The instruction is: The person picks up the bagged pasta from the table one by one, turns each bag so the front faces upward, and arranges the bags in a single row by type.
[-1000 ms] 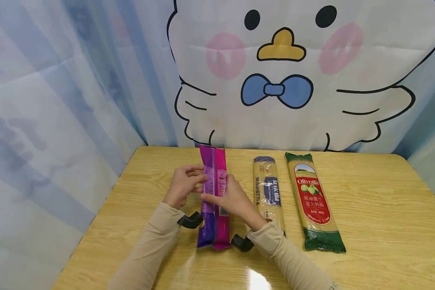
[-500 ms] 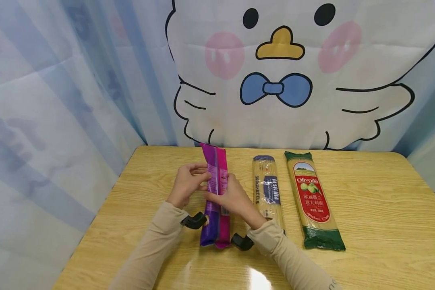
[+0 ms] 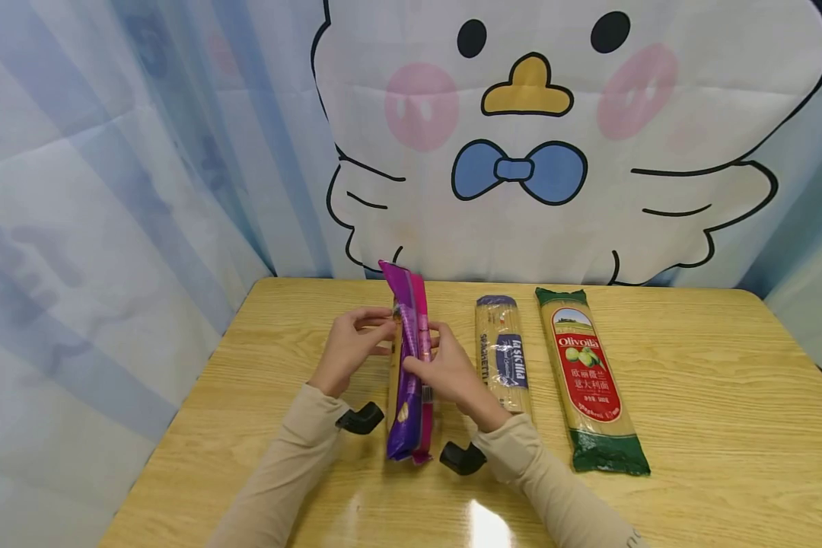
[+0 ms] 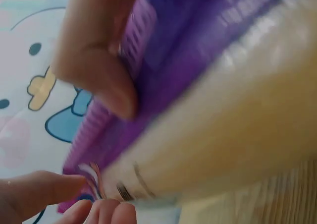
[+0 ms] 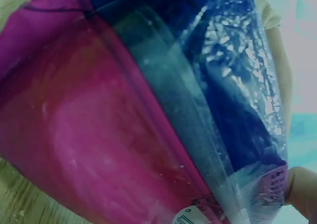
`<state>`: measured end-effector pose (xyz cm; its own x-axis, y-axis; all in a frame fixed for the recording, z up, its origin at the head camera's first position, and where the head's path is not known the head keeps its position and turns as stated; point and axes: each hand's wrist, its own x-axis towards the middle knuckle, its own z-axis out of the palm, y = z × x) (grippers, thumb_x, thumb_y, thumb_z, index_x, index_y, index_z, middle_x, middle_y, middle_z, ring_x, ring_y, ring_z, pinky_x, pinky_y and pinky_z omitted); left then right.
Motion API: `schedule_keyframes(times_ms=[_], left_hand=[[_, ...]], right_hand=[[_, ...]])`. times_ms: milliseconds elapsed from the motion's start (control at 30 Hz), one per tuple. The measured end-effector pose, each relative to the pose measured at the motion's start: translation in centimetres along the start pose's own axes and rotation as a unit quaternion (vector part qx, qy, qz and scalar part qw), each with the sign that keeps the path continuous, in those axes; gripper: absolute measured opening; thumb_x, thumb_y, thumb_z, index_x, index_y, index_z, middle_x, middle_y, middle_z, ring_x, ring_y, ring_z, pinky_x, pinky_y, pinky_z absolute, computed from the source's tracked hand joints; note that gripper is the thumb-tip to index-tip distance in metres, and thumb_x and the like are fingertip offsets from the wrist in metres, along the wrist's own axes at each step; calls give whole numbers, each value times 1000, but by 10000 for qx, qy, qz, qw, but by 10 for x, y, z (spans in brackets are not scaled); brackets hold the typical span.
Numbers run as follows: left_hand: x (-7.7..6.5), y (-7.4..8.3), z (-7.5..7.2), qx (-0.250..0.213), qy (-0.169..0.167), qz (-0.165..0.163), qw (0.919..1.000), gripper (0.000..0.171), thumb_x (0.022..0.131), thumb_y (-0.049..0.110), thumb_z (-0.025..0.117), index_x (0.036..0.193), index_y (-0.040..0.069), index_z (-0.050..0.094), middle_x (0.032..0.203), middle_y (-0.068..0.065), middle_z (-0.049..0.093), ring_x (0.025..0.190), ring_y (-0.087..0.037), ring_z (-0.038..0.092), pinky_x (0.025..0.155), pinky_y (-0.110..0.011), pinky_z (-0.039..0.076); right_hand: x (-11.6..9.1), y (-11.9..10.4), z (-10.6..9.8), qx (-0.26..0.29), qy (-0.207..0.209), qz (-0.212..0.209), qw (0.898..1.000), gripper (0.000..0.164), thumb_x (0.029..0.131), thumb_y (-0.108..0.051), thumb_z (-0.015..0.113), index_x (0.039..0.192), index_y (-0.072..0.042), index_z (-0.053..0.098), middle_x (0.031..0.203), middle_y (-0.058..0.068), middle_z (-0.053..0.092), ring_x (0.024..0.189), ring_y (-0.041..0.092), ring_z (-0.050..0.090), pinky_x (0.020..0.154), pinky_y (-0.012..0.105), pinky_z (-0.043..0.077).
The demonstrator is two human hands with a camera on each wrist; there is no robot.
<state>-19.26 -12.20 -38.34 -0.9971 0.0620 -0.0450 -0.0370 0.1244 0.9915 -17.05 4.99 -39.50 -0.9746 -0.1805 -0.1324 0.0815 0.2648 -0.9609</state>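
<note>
A purple and pink spaghetti packet stands turned on its long edge between the two hands. In the left wrist view its clear side shows the pale spaghetti inside. The left hand pinches the packet's left side toward the far end, its fingertips around the edge. From the right, the right hand grips the packet near its middle. Its thumb lies on the purple face and its other fingers are partly hidden behind the packet. Pink and blue film with a clear seam fills most of the right wrist view.
To the right lie a la sicilia spaghetti packet, partly covered by the right forearm, and a green-ended Olivoilà packet. The wooden table meets a cartoon-printed curtain at its far edge.
The purple packet has turned from lying seam-side up onto its edge, so its clear left side now shows. The right hand has shifted slightly to the right with it.
</note>
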Motion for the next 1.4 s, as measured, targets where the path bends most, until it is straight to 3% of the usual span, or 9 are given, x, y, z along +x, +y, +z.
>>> schedule_keyframes(times_ms=[300, 533, 667, 967, 1200, 1400], left_hand=[[3, -10, -8, 15, -598, -277, 9978, 47, 96, 23, 68, 136, 1, 56, 127, -21, 62, 106, -25, 66, 94, -50, 57], [7, -19, -4, -483, -1143, -683, 9899, 51, 99, 28, 62, 140, -1, 51, 130, -21, 60, 98, -20, 69, 86, -40, 60], [8, -20, -1, -719, -936, -841, 9894, 53, 97, 27, 64, 139, -1, 51, 128, -20, 62, 92, -19, 71, 78, -36, 62], [6, -15, 4, -1118, -326, -890, 9892, 53, 92, 21, 70, 134, -5, 53, 116, -20, 66, 87, -19, 72, 70, -33, 63], [4, -5, 6, -968, 90, -812, 9919, 52, 87, 21, 76, 128, -4, 57, 113, -20, 69, 86, -21, 72, 69, -35, 64], [3, -3, 8, -789, 194, -798, 9935, 58, 86, 22, 78, 132, -3, 54, 116, -23, 68, 83, -19, 72, 66, -34, 64]], right_hand=[[0, -3, -4, 177, -41, 7, 9998, 77, 83, -16, 69, 150, -7, 32, 121, 18, 52, 89, 24, 62, 71, 33, 61], [0, -1, -5, 403, -180, -153, 9989, 74, 84, -14, 68, 150, -8, 34, 118, 18, 54, 87, 22, 61, 68, 33, 60], [0, 0, -7, 456, -343, -201, 9982, 72, 85, -13, 67, 150, -9, 35, 122, 19, 55, 91, 23, 61, 71, 33, 60], [0, -5, -20, 137, -619, -270, 9976, 72, 86, -16, 65, 150, -3, 34, 137, 21, 51, 115, 35, 60, 88, 41, 59], [-8, -14, -25, -820, -88, -728, 9939, 72, 90, -20, 70, 150, -2, 35, 140, 19, 51, 123, 35, 55, 100, 48, 53], [-19, -26, -24, -1377, 167, -970, 9856, 78, 89, -26, 75, 151, -2, 33, 141, 20, 51, 122, 38, 56, 100, 50, 52]])
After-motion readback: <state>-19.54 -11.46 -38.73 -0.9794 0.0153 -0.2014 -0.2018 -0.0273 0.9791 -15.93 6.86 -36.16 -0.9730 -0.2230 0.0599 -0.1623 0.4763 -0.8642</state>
